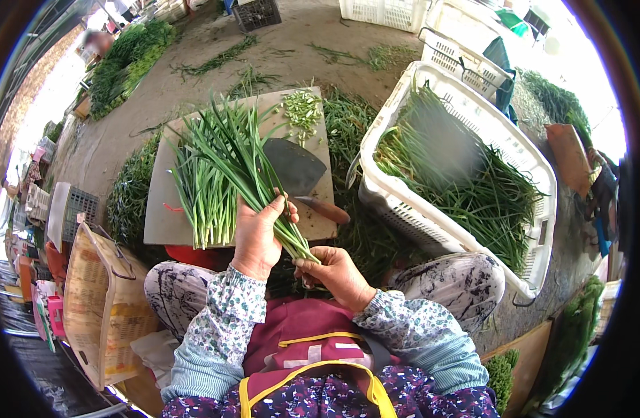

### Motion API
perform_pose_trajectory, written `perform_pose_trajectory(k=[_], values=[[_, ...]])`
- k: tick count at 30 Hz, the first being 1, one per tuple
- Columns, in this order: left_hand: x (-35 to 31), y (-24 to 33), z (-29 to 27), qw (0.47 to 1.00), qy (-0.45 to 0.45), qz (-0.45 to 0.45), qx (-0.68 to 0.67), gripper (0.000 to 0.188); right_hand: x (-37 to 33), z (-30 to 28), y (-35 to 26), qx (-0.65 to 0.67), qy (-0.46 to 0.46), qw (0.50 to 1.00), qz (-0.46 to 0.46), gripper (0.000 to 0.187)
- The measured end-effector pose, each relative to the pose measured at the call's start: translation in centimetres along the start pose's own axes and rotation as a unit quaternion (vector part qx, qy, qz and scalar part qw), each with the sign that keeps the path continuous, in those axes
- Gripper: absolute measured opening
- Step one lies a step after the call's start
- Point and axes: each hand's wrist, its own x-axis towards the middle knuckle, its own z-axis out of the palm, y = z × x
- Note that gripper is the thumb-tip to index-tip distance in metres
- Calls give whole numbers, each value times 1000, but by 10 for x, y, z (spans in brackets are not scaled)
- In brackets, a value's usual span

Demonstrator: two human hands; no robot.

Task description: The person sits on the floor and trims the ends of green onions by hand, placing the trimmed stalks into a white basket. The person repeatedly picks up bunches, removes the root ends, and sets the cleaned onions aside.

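Note:
My left hand (258,233) is wrapped round a bunch of garlic chives (254,164), its leaves slanting up and away over the board. At the pale stem ends, my right hand (339,276) pinches the same bunch between thumb and fingers. Beneath it, another pile of garlic chives (212,216) lies on a pale cutting board (156,226), stem ends toward me. A cleaver (295,167) with a wooden handle rests flat on the board, right of the bunch. Short cut-off stem pieces (302,111) are heaped at the board's far right corner.
To the right stands a large white plastic crate (431,226) holding loose greens (466,181). Leaf scraps (348,129) surround the board. A worn yellowish crate (97,306) stands at left. More green bundles (128,66) lie far left, and a dark crate (257,14) sits at the back.

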Motion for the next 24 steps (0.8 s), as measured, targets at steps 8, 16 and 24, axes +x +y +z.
perform_pose_trajectory(k=[8, 16, 24], values=[[3, 4, -4, 998, 18, 54, 15, 34, 0, -39, 15, -560, 73, 811, -152, 20], [1, -4, -11, 995, 29, 59, 76, 29, 4, -3, -34, -419, 68, 866, -263, 19], [-8, -29, -12, 992, 33, 4, 118, 28, 0, 3, -17, -654, 58, 697, -289, 20]])
